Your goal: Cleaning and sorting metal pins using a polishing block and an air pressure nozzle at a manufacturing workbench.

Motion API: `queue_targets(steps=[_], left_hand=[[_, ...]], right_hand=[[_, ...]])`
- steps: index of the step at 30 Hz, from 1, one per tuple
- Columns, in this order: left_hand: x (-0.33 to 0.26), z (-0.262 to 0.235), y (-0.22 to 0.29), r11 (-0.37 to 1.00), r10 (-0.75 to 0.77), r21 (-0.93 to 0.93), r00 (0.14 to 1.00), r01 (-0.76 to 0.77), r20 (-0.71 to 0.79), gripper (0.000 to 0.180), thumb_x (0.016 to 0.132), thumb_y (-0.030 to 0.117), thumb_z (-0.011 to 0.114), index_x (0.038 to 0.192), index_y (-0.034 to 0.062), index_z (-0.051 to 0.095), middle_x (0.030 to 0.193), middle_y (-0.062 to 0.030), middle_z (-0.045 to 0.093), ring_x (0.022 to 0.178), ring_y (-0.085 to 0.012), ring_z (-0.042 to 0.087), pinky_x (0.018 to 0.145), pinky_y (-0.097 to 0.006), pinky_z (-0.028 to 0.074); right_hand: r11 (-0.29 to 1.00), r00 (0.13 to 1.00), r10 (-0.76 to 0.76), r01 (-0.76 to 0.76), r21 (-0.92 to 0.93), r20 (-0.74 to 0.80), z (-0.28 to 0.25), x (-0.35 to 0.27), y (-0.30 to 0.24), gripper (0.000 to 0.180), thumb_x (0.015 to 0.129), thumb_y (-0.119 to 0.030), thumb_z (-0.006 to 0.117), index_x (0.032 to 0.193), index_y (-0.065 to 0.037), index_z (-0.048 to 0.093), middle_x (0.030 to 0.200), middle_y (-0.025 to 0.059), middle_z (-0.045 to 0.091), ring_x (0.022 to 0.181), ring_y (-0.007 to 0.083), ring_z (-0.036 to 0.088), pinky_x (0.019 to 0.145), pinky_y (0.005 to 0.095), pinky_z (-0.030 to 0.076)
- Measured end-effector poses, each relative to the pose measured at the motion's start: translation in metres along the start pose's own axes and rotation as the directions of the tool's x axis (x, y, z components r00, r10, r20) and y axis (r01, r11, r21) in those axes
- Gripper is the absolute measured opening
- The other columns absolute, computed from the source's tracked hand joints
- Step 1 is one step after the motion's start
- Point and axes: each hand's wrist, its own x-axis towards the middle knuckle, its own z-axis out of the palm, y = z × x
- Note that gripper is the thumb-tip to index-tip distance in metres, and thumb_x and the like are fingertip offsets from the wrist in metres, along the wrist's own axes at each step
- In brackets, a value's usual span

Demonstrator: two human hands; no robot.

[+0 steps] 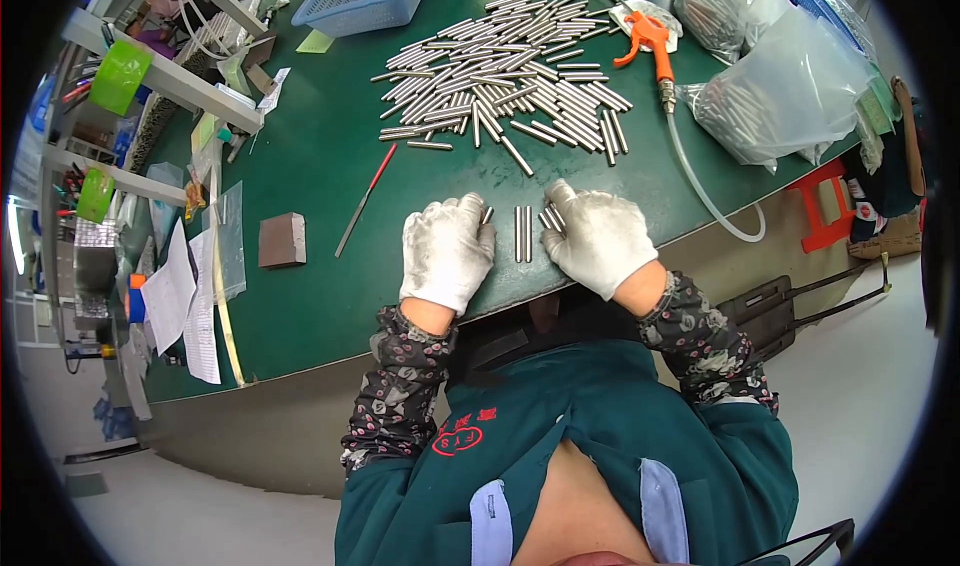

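Observation:
My left hand, in a white glove, rests on the green table with its fingers curled round a short steel pin; only the pin's end shows. Opposite it, my right hand, gloved too, is closed on a few steel pins that poke out by its thumb and fingertips. Between the hands a few loose pins lie side by side, pointing away from me. Beyond them spreads a large, jumbled heap of the same shiny pins.
A red-handled file and a brown block lie on the left, near papers. At the back stands a blue basket. On the right are an orange air gun with a hose and plastic bags of pins.

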Motion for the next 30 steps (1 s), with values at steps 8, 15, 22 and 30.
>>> queue_targets(steps=[8, 15, 22, 30], left_hand=[[0.004, -0.021, 0.004, 0.960, 0.077, -0.280, 0.948, 0.013, 0.307, 0.063, 0.063, 0.032, 0.077, 0.114, 0.0028, 0.055, 0.080, -0.0116, 0.062, 0.079, -0.0302, 0.061, 0.072, -0.040, 0.047], [0.005, -0.016, 0.008, 0.987, 0.151, -0.095, 0.949, -0.129, 0.276, 0.064, 0.057, 0.033, 0.080, 0.110, 0.0044, 0.057, 0.081, -0.0102, 0.060, 0.080, -0.0285, 0.059, 0.072, -0.040, 0.047], [-0.021, -0.027, 0.012, 0.996, 0.050, -0.084, 0.955, -0.026, 0.291, 0.059, 0.058, 0.030, 0.080, 0.107, 0.0040, 0.057, 0.083, -0.0126, 0.062, 0.079, -0.0308, 0.061, 0.071, -0.041, 0.048], [-0.008, -0.033, -0.010, 0.972, 0.081, -0.231, 0.989, -0.051, 0.125, 0.051, 0.063, 0.017, 0.077, 0.107, 0.0031, 0.058, 0.073, -0.0091, 0.059, 0.068, -0.0261, 0.058, 0.064, -0.036, 0.048]], right_hand=[[0.978, 0.976, -0.166, 0.144, 0.153, 0.139, -0.005, 0.001, 0.017, 0.075, 0.065, -0.042, 0.072, 0.126, -0.005, 0.049, 0.103, 0.0163, 0.061, 0.092, 0.0319, 0.061, 0.075, 0.0389, 0.049], [0.970, 0.957, -0.219, 0.191, 0.151, 0.192, 0.003, 0.009, 0.003, 0.055, 0.066, -0.033, 0.073, 0.110, -0.006, 0.055, 0.095, 0.0162, 0.058, 0.090, 0.0335, 0.060, 0.075, 0.0415, 0.050], [0.940, 0.932, -0.312, 0.273, 0.205, 0.187, 0.009, 0.001, -0.011, 0.050, 0.067, -0.036, 0.073, 0.102, -0.003, 0.056, 0.090, 0.0151, 0.059, 0.087, 0.0325, 0.061, 0.075, 0.0406, 0.050], [0.990, 0.976, -0.095, 0.114, 0.088, -0.195, -0.003, 0.037, 0.020, 0.016, 0.076, -0.019, 0.060, 0.088, -0.009, 0.060, 0.082, 0.0119, 0.061, 0.080, 0.0303, 0.062, 0.068, 0.0408, 0.050]])
